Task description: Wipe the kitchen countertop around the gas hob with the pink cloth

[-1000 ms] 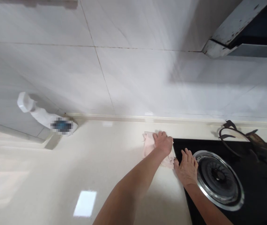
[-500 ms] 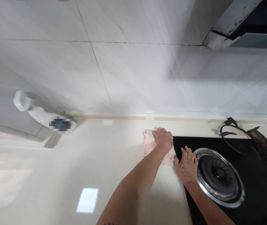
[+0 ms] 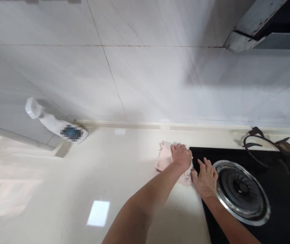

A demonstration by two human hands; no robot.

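Note:
A crumpled pale pink cloth [image 3: 165, 157] lies on the cream stone countertop [image 3: 58, 183], right by the hob's edge. My left hand [image 3: 181, 156] presses down on it with curled fingers, gripping the bunched fabric. My right hand [image 3: 206, 179] lies flat with its fingers spread, at the edge of the black glass gas hob [image 3: 203, 154]. Its heel is next to the cloth, and its fingertips point toward the back. A steel-ringed gas burner [image 3: 241, 189] sits just right of that hand.
A white spray bottle [image 3: 50, 122] with a blurred label lies against the tiled wall [image 3: 134, 78] at back left. A black pan support [image 3: 259, 144] stands at the hob's back. A scuffed range hood [image 3: 251, 30] juts out at top right.
My left hand has shifted slightly right toward the hob, with the cloth bunched under it. The whole view has also moved a little.

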